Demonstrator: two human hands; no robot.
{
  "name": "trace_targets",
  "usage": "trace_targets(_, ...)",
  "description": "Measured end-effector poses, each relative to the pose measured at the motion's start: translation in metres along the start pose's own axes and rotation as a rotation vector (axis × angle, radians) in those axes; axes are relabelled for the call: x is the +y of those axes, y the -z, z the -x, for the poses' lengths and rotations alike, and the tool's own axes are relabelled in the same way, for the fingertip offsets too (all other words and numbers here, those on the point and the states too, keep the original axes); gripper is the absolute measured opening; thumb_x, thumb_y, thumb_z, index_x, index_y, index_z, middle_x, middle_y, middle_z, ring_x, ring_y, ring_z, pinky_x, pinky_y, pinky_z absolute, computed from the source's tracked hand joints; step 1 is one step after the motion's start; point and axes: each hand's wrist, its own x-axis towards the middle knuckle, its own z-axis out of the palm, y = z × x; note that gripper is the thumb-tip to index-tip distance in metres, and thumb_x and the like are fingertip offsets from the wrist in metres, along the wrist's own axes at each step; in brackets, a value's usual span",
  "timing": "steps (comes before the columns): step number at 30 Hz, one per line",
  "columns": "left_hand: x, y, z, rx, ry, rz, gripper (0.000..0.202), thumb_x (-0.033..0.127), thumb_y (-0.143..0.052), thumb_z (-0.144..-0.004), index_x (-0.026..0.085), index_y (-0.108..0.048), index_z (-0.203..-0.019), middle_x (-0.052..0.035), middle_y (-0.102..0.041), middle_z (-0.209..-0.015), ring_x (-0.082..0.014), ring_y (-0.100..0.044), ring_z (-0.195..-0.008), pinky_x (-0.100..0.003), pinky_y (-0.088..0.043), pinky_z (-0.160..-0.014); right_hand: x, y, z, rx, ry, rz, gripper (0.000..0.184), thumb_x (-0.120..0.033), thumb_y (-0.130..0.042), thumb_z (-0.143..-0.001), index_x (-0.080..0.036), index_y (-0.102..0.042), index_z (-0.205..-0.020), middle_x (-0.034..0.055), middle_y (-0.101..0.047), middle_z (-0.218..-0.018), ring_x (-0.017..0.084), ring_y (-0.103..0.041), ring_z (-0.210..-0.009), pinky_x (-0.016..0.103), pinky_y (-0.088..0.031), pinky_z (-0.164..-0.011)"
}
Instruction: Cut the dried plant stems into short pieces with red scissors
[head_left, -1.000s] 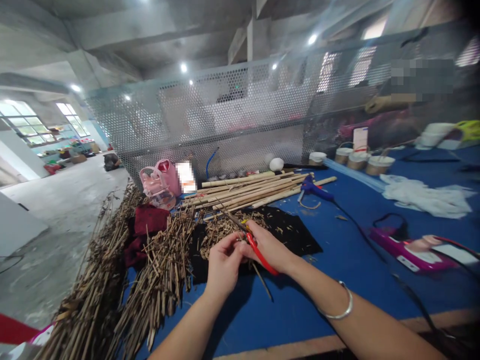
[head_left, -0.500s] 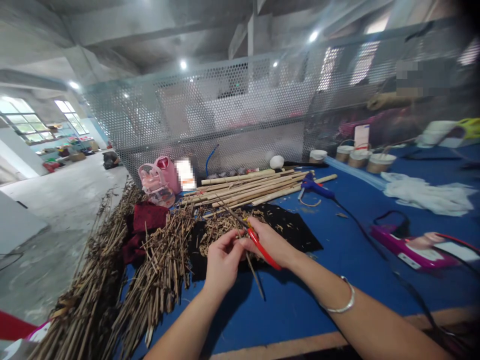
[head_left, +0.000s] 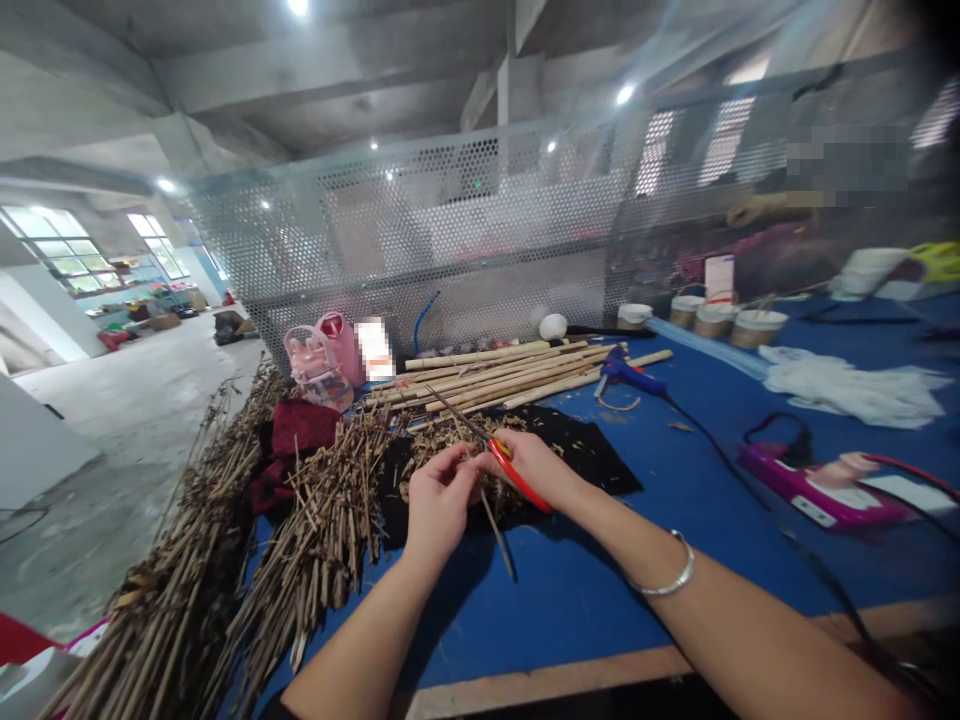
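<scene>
My left hand (head_left: 441, 497) pinches a thin dried plant stem (head_left: 496, 532), whose lower end points down toward the table's front edge. In my right hand (head_left: 531, 465) are red-handled scissors (head_left: 517, 478), their blades pointing up and left past the stem. The fingertips of both hands meet around the stem. Beneath them, a heap of dry plant clippings (head_left: 420, 450) lies on a black cloth (head_left: 604, 465). Just left of the cloth is a pile of cut dried stalks (head_left: 322, 540).
A larger bundle of dried stalks (head_left: 150, 590) runs along the left edge. Pale sticks (head_left: 487, 378) lie behind the cloth. To the right are a blue glue gun (head_left: 634, 375) with its cord, a purple power strip (head_left: 817, 490) and a white plastic bag (head_left: 855, 385).
The camera view has shifted slightly. Both hands stay close together at the stem, and the stem's lower end has moved a little up and left.
</scene>
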Motion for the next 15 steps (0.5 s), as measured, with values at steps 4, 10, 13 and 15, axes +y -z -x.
trace_targets(4,-0.0035,0.0007,-0.0022,-0.004,-0.024,-0.011,0.031,0.033,-0.067,-0.064,0.012,-0.064,-0.087,0.0040,-0.049,-0.051,-0.0051,-0.038,-0.043,-0.018,-0.032,-0.043,-0.0038,0.0070,0.0036,-0.037,-0.022,0.044,0.038,-0.055,-0.057,-0.070,-0.020,-0.041,-0.073,-0.0057,-0.045,-0.059,0.009,-0.037,-0.052,0.020,-0.026,-0.048)
trace_targets(10,-0.0067,-0.0004,-0.0028,-0.020,0.003,0.040,0.034,0.033,-0.069,-0.062,0.013,-0.065,-0.089,0.0044,-0.049,-0.053,-0.0049,-0.037,-0.044,-0.018,-0.031,-0.043,-0.0104,0.0085,0.0079,-0.046,0.031,-0.001,0.039,-0.052,-0.061,-0.068,-0.020,-0.040,-0.078,-0.0032,-0.050,-0.067,0.010,-0.043,-0.058,0.020,-0.031,-0.052)
trace_targets(13,-0.0065,-0.0005,-0.0029,-0.042,0.004,0.048,0.033,0.032,-0.069,-0.062,0.013,-0.065,-0.089,0.0051,-0.047,-0.052,-0.0047,-0.037,-0.044,-0.018,-0.031,-0.043,-0.0091,0.0061,0.0068,-0.021,0.033,0.059,0.038,-0.053,-0.059,-0.069,-0.020,-0.043,-0.077,-0.0034,-0.050,-0.064,0.010,-0.043,-0.057,0.020,-0.029,-0.051)
trace_targets(15,-0.0060,-0.0005,-0.0030,-0.041,-0.004,0.039,0.033,0.032,-0.069,-0.063,0.013,-0.065,-0.089,0.0054,-0.046,-0.050,-0.0045,-0.036,-0.043,-0.018,-0.029,-0.042,-0.0067,0.0048,0.0052,0.002,0.013,0.125,0.038,-0.056,-0.057,-0.069,-0.021,-0.044,-0.074,-0.0034,-0.050,-0.061,0.010,-0.041,-0.054,0.020,-0.027,-0.049)
